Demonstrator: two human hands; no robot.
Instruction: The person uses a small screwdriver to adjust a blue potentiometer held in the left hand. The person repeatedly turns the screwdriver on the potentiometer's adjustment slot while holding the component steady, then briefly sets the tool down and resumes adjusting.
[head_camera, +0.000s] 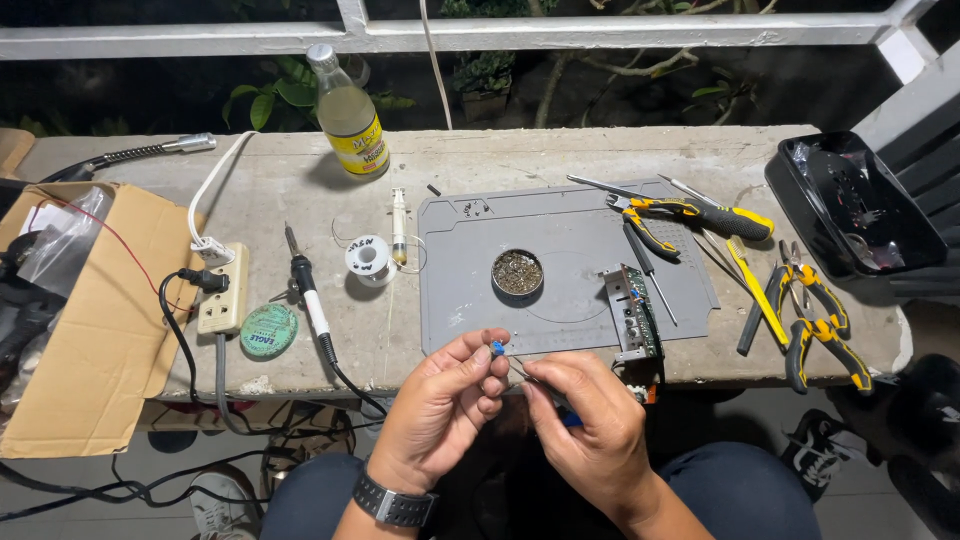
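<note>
My left hand, with a dark watch on the wrist, pinches a tiny blue component between thumb and fingertips just below the front edge of the grey work mat. My right hand is closed around a thin metal tool whose tip points toward the blue component. Both hands are held over my lap, nearly touching. A small green circuit board on a metal bracket stands at the mat's front right corner, just above my right hand.
On the concrete ledge lie a soldering iron, a solder spool, a syringe, a round tin, a bottle, a power strip, pliers and cutters, a black tray and a cardboard box.
</note>
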